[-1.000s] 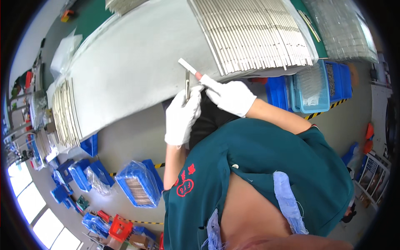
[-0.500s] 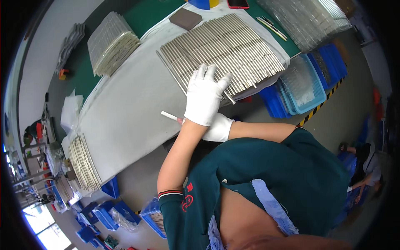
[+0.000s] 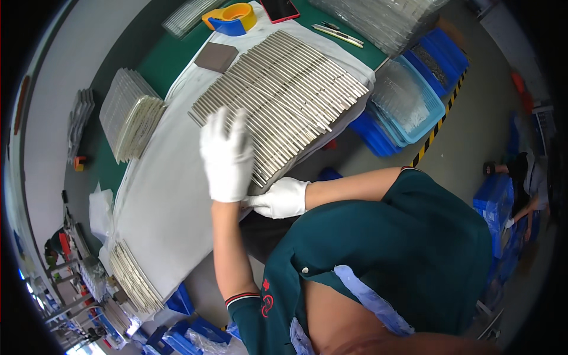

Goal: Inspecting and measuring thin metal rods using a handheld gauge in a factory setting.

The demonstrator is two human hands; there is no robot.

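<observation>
A wide row of slim silvery metal rods (image 3: 284, 89) lies side by side on the cloth-covered table. My left hand (image 3: 228, 157), in a white glove, rests at the row's near left edge. Its fingers are stretched out, their tips over the rod ends. My right hand (image 3: 284, 198), also white-gloved, is just below the row's near corner, beside my left wrist. Its fingers are bent together and point left. Whatever they hold is hidden behind that wrist.
A brown block (image 3: 216, 57), a yellow-and-blue tape dispenser (image 3: 234, 21) and a phone (image 3: 279, 10) lie beyond the rods. Stacked clear plastic trays (image 3: 130, 115) stand left. More rods (image 3: 135, 277) lie at the near left. Blue bins (image 3: 423, 106) stand off the right edge.
My left hand has slid left along the rods to their left side. The white stick seen at my right hand is now out of sight. The whole view has shifted.
</observation>
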